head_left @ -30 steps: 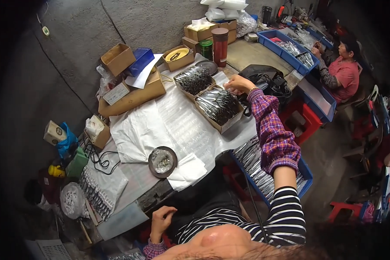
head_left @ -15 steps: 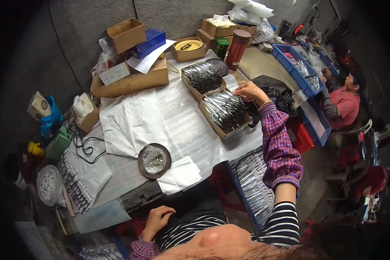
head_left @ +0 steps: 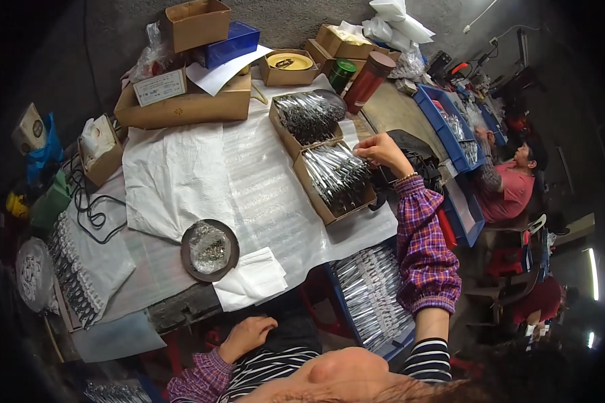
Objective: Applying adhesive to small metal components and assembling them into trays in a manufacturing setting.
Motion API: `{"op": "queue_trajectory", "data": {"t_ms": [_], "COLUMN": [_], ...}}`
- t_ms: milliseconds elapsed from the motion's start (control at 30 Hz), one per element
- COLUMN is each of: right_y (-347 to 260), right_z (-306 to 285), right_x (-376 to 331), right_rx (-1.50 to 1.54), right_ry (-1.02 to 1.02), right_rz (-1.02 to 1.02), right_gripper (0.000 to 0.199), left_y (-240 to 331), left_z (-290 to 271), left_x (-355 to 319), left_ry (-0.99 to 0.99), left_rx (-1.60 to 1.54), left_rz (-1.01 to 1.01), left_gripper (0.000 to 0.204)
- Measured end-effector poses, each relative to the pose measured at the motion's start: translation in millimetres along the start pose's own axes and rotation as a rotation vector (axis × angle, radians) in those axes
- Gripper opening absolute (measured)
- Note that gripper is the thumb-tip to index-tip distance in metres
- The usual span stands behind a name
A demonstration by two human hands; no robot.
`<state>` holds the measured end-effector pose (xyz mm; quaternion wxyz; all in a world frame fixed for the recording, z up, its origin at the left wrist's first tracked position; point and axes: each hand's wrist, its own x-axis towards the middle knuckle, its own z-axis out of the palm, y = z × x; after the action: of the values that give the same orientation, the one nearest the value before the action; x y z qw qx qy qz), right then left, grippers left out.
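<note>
My right hand (head_left: 385, 153) reaches to the right edge of a small cardboard box (head_left: 314, 196). Its fingertips are pinched together beside the pale ends of slim silvery metal tools (head_left: 329, 168) packed in that box. What lies between the fingertips is too small to make out. Directly behind stands a second cardboard box (head_left: 286, 134) holding more slim tools (head_left: 307, 115) with dark ends. Down by my lap, below the table edge, my left hand (head_left: 247, 338) is loosely curled, with nothing visible in it.
A round dark dish (head_left: 189, 270) and folded white paper (head_left: 254, 277) lie near the table's front edge. Below sits a blue crate (head_left: 345, 295) of bagged metal tools. Red and green canisters (head_left: 370, 82) stand behind the boxes. Another person (head_left: 507, 188) sits at the right.
The whole view has shifted, so the table and boxes sit further left in the picture. My right hand stays at the box's right edge, its fingertips now closer to the tool ends.
</note>
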<state>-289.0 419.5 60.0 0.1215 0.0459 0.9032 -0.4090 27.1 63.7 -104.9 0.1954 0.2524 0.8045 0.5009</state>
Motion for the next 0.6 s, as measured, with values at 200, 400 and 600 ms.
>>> {"op": "queue_trajectory", "data": {"t_ms": [200,400,600], "right_y": [-2,-8,-6], "right_z": [-2,-2,-4], "right_x": [-2,-3,-3], "right_rx": [0.051,0.028,0.020], "right_ry": [-0.042,-0.041,0.008], "right_rz": [0.042,0.090,0.072], "right_gripper": [0.017,0.016,0.018], "left_y": [0,-15,-10], "left_z": [6,8,3], "left_x": [5,-7,-16], "left_ry": [-0.098,-0.117,-0.065], "left_rx": [0.043,0.101,0.142], "left_rz": [0.036,-0.022,-0.037], "left_gripper": [0.012,0.015,0.014]}}
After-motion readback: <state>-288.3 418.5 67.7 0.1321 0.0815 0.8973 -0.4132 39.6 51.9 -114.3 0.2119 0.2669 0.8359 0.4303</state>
